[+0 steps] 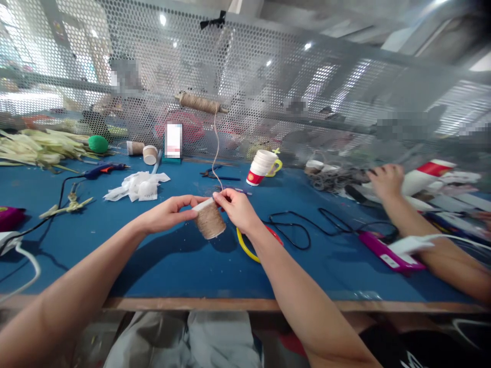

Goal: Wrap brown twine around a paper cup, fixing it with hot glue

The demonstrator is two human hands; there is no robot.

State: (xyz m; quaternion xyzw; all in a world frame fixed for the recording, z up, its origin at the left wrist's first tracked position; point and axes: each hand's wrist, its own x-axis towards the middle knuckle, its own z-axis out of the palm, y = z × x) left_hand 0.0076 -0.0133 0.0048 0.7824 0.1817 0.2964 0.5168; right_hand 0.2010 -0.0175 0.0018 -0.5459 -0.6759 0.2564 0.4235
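A paper cup wrapped in brown twine [210,220] is tilted above the blue table, its white rim upward. My left hand [174,212] holds the cup at its left side by the rim. The fingers of my right hand [236,207] pinch the twine [217,148] at the cup's right edge. From there the strand runs up to a twine spool [197,102] on the perforated metal screen. Behind my right forearm lies a yellow ring [247,249], partly hidden.
Stacked cups [261,166], pliers [220,176] and two wrapped cups [150,154] stand or lie behind. White crumpled material [138,186] and a glue gun [102,170] are left. Another person's hand [387,181] reaches in at right, near a purple power strip [389,253] and black cable.
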